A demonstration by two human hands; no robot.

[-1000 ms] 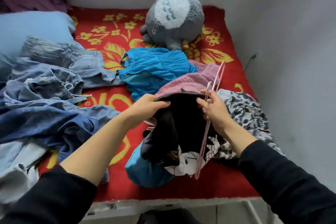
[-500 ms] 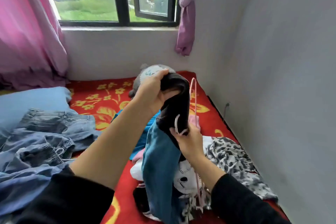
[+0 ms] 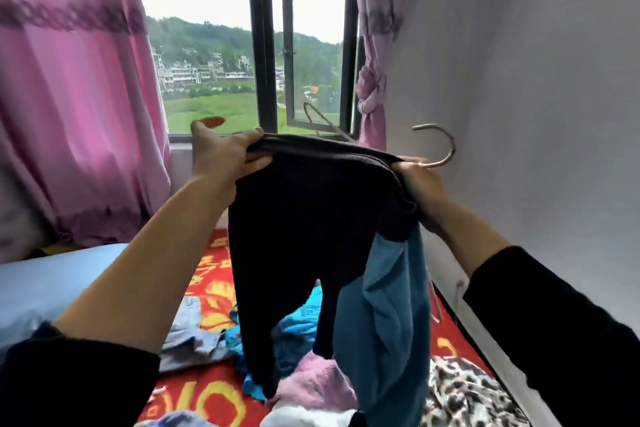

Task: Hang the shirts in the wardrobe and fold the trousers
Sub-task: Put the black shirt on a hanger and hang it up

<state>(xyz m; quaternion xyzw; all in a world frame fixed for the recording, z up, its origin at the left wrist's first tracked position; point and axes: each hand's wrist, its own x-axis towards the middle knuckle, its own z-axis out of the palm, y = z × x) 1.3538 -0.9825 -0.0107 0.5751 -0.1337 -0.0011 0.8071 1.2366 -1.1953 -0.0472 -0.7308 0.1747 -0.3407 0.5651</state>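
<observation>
Raised and pulled open in the last half-second: now holding the dark garment (image 3: 311,218) stretched wide across the centre of the frame, against the window (image 3: 265,45), rather than bunched in a narrow roll above the bed (image 3: 207,406). Pinching one end of the ribbed top edge with the left hand (image 3: 225,156), thumb and fingers closed on the cloth. Gripping the other end with the right hand (image 3: 420,185), fingers curled round both the cloth and the neck of a pale hanger (image 3: 453,147), hook arching toward the wall at right of frame. Cannot tell whether the second thin curve above the edge, in front of the window, belongs to that same hanger. Letting a teal part of the garment trail down at lower centre, over the loose pile below: turquoise top (image 3: 298,319), pink piece (image 3: 311,388), leopard-print cloth (image 3: 464,395) at lower right, denim (image 3: 187,333) at lower left. Reads as opening the piece out to find its shape, probably ahead of threading the hanger in. Looks early in the job, with much left unsorted on the bed and no wardrobe in view.
</observation>
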